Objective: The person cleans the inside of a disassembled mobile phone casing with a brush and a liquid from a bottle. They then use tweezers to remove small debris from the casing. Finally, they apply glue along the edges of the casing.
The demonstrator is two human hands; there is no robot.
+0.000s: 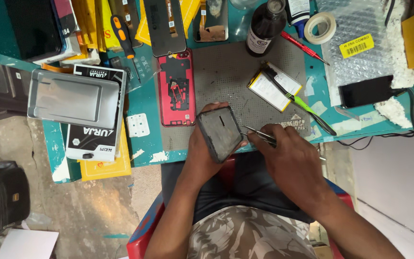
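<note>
My left hand (201, 154) grips a dark phone panel (220, 133), tilted up at the near edge of the grey work mat (235, 76). In my right hand (295, 165) are thin metal tweezers (258, 135), their tips touching the panel's right edge. A red phone body (177, 88), opened with its insides showing, lies on the mat to the left. Farther back on the right rests a flat white battery (274, 86).
A green-handled tool (307, 108) lies across the battery. At the back stand a dark bottle (264, 26), a tape roll (321, 27), a red screwdriver (305, 48) and an orange-handled screwdriver (122, 36). A grey tray (73, 98) over boxes overhangs the bench's left end.
</note>
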